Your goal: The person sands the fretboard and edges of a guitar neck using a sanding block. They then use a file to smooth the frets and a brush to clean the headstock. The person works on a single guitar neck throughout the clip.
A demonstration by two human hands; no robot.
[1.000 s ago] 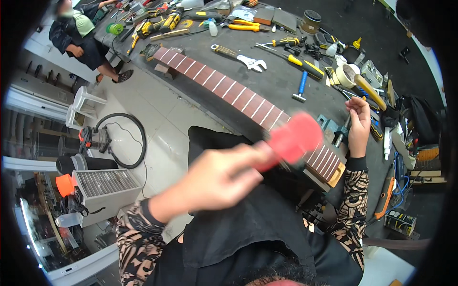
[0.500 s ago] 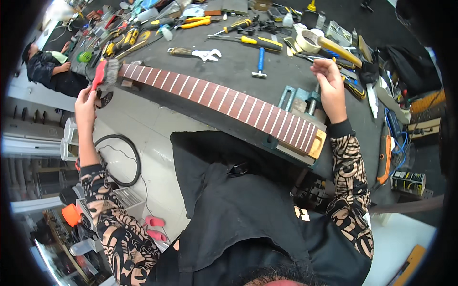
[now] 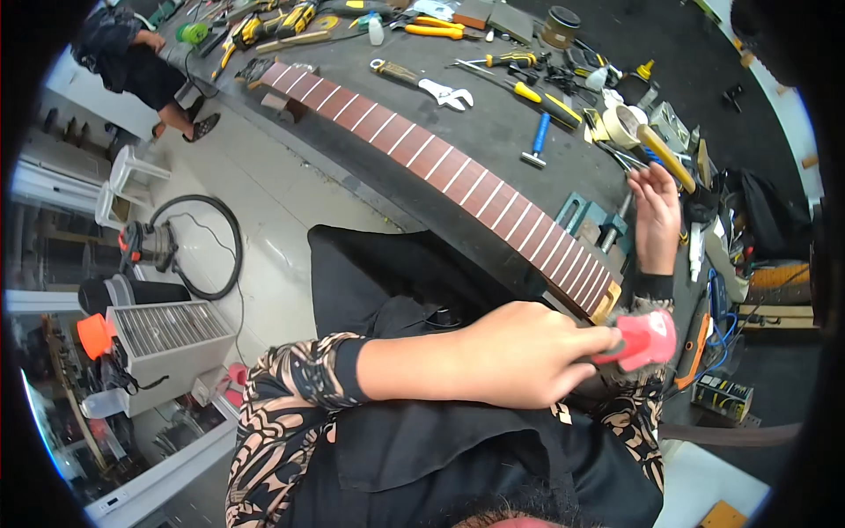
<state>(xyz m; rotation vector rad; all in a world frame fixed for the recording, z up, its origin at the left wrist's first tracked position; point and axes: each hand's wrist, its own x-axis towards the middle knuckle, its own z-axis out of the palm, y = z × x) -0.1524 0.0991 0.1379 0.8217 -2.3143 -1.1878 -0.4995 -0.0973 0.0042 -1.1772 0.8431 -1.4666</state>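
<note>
Left hand [image 3: 519, 356] is wrapped tight round a red-handled brush [image 3: 641, 339], bristles at the near end of the guitar neck [image 3: 440, 163], which lies diagonally along the near edge of the dark tabletop [image 3: 493, 123]. Right hand [image 3: 658, 216] is loosely open, holding nothing, fingertips resting on the tabletop just beyond that near end of the neck, next to a blue-grey clamp [image 3: 585, 216]. Wrench [image 3: 422, 81], blue-handled hammer [image 3: 535, 141] and yellow-handled screwdrivers [image 3: 546, 99] lie further back.
</note>
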